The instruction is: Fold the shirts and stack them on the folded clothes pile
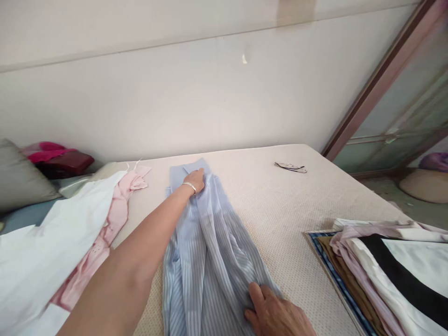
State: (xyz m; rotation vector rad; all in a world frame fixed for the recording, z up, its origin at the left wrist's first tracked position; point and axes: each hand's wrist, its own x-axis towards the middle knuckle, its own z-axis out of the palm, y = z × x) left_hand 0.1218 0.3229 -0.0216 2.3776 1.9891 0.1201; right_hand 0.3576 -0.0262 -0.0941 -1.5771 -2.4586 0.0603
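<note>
A light blue striped garment (217, 252) lies lengthwise on the patterned cream bed cover (269, 210), with loose folds running down it. Its far end is a plain blue band; whether that is a collar or a waistband I cannot tell. My left hand (194, 180), a bracelet at the wrist, reaches to this far end with its fingers closed on the cloth. Nearer to me, my right hand (276, 311) grips the garment's right edge between thumb and fingers. Part of the left side is hidden behind my left forearm.
To the left lie white cloth (66, 224) and a pink garment (117, 210), near a grey cushion (21, 175). A stack of folded clothes (381, 275) sits at the right. Eyeglasses (290, 167) rest toward the back, before the white wall (168, 102).
</note>
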